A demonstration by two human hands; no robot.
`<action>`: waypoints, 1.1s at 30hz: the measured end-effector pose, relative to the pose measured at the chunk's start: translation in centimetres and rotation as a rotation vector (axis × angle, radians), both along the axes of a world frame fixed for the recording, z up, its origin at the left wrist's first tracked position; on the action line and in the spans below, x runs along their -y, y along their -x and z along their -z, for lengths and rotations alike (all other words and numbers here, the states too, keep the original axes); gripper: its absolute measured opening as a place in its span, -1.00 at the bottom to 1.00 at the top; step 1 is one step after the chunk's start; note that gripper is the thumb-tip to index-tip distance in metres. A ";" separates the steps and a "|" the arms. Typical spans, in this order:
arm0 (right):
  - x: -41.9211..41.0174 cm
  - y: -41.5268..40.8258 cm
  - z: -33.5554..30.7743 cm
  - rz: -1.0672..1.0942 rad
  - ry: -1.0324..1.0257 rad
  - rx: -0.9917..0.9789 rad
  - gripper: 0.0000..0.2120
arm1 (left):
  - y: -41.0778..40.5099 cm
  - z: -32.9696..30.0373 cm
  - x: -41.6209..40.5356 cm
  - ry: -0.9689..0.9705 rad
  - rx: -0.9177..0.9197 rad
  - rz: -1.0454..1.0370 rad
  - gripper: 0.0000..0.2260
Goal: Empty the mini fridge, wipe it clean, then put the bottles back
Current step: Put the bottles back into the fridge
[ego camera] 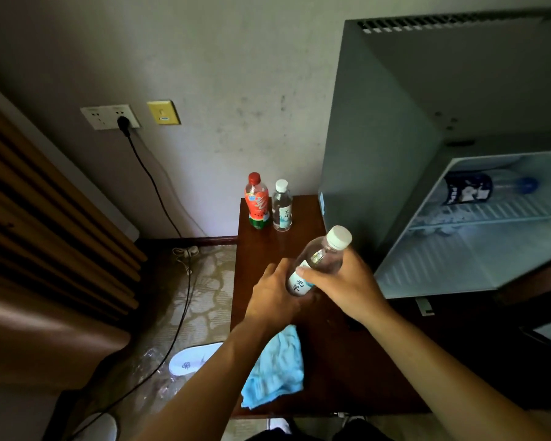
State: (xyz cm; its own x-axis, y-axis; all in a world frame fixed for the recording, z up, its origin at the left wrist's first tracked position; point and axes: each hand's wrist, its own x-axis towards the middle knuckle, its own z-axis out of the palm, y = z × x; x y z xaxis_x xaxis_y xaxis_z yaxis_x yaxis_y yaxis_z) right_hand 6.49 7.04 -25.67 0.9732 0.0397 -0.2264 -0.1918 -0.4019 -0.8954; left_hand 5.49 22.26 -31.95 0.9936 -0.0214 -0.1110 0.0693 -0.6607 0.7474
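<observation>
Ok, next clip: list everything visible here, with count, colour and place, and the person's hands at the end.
mini fridge: one, grey, on the right, door open.
dark-labelled bottle: one, blue cap, lying on the fridge's upper shelf.
red-capped drink bottle: one, red and green label, upright at the table's far edge.
small water bottle: one, clear, white cap, upright beside the red-capped one.
held water bottle: one, clear, white cap, tilted, above the table.
cloth: one, light blue, on the table's near left.
table: one, dark wood.
wall socket: one, white, black plug in it.
slipper: one, white, on the floor.
left hand: grips the held bottle's lower end.
right hand: grips its middle.
</observation>
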 end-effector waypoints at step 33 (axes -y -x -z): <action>21.5 -0.9 5.4 0.144 0.328 0.010 -0.54 | -1.9 -0.1 14.0 -0.373 -0.024 -0.127 -0.50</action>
